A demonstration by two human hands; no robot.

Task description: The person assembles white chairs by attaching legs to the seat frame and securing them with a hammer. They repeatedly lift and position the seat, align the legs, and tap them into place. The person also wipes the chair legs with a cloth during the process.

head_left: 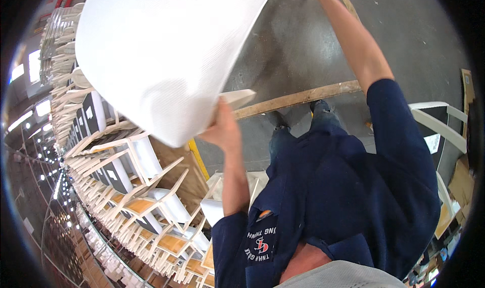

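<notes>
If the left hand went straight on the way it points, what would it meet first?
Probably the white sheet, which the left hand seems to touch; depth there is unclear.

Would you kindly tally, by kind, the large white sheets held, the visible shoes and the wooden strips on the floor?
White sheet: 1
Shoes: 2
Wooden strips: 2
Total: 5

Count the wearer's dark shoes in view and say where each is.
2: the left dark shoe near picture centre; the right dark shoe, farther right, both by the long brown wooden strip. No others show.
</notes>
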